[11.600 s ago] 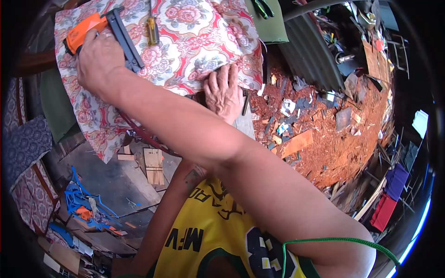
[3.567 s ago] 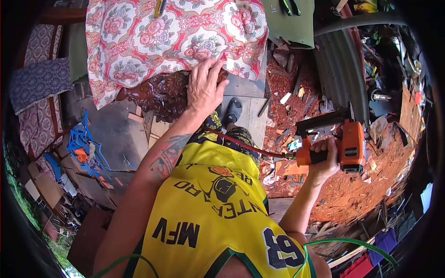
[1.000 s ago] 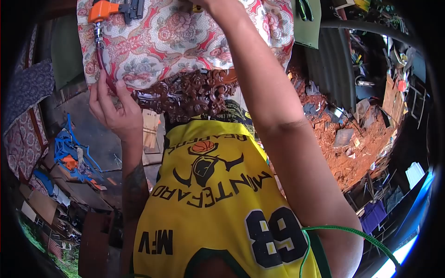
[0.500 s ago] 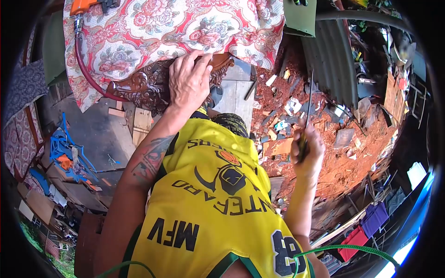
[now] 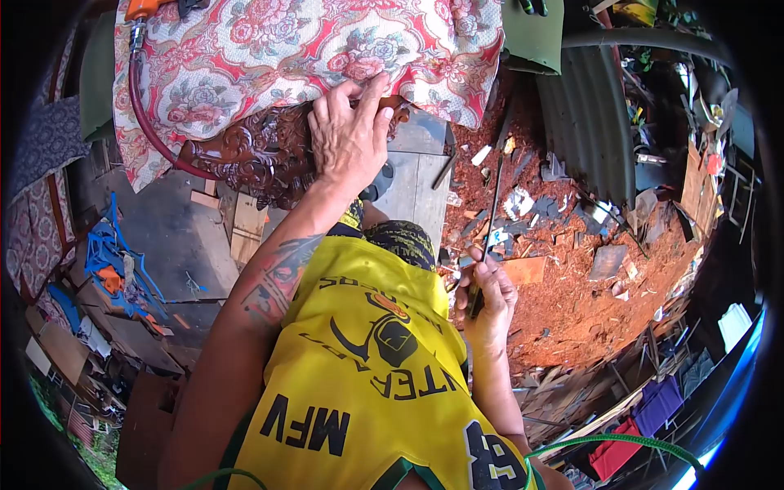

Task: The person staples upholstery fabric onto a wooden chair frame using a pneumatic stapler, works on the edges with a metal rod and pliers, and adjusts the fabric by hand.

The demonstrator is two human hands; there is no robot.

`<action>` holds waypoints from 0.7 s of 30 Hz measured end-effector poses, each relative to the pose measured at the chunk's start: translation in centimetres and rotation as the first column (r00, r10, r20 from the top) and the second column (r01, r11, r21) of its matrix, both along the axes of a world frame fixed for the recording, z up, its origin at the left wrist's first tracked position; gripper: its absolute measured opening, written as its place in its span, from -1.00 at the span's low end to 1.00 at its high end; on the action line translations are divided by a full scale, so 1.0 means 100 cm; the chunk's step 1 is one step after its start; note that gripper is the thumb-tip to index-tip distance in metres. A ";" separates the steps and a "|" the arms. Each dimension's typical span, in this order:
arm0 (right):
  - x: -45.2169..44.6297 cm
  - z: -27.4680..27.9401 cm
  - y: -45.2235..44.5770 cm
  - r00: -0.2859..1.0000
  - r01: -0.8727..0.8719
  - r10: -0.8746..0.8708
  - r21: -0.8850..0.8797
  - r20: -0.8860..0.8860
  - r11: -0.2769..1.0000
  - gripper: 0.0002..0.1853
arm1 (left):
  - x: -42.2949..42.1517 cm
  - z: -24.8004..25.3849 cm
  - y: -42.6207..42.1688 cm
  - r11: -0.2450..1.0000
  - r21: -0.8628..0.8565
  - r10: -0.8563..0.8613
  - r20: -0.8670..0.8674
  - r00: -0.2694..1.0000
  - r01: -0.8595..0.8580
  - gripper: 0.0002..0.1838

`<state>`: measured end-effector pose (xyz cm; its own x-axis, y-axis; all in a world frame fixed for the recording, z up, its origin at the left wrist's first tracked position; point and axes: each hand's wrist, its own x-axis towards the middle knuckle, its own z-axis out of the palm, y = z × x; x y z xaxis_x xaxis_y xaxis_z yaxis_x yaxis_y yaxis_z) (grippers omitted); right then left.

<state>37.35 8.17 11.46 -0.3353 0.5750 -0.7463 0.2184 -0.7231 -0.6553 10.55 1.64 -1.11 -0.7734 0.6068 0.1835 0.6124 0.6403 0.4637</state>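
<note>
My left hand [image 5: 351, 135] lies with its fingers spread along the edge of the floral fabric [image 5: 269, 49], where the fabric meets a carved brown wooden frame [image 5: 269, 147]. In my right hand [image 5: 488, 298] is a long, thin screwdriver [image 5: 495, 204] with a dark handle. Its shaft points up and away, beside the fabric and clear of it. The fingers wrap around the handle and hide part of it.
An orange tool [image 5: 147, 6] with a dark red hose [image 5: 139, 102] lies on the fabric at upper left. Reddish ground [image 5: 563, 318] strewn with scraps spreads to the right, near a corrugated sheet [image 5: 586, 135]. Blue straps [image 5: 110, 245] lie at left.
My right hand has moved left, closer to my body, with the screwdriver. My left hand has shifted slightly right and its fingers have spread along the fabric edge.
</note>
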 end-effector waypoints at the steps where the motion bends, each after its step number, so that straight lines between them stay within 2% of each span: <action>1: -0.002 0.000 0.000 1.000 -0.019 0.019 0.005 -0.014 1.000 -0.68 | -0.001 0.000 0.000 1.000 0.005 -0.003 0.009 1.000 0.003 -0.44; 7: 0.000 0.002 0.002 0.999 -0.013 0.013 -0.007 0.045 1.000 -0.69 | -0.001 -0.003 -0.002 0.999 0.043 -0.007 0.013 1.000 0.006 -0.47; 11: 0.011 -0.004 0.003 1.000 0.001 -0.001 0.022 0.019 1.000 -0.71 | -0.002 -0.003 0.003 0.999 0.026 0.020 -0.001 1.000 -0.020 -0.48; 13: 0.013 -0.003 0.003 0.996 0.031 -0.033 0.027 0.081 0.999 -0.71 | -0.001 -0.003 0.005 0.999 0.021 0.032 -0.010 0.999 -0.032 -0.49; 18: 0.016 -0.004 0.001 0.996 0.003 -0.005 0.023 0.087 1.000 -0.70 | 0.002 0.001 0.008 0.998 -0.005 0.061 0.004 0.998 -0.061 -0.48; 21: 0.013 -0.004 -0.001 0.997 -0.019 0.019 -0.003 0.081 1.000 -0.68 | 0.005 -0.002 0.004 0.998 0.041 0.056 -0.013 0.998 -0.055 -0.47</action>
<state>38.69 8.04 11.06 -0.2844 0.5677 -0.7726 0.2847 -0.7195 -0.6335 11.01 2.06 -1.33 -0.8028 0.5547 0.2185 0.5831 0.6542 0.4816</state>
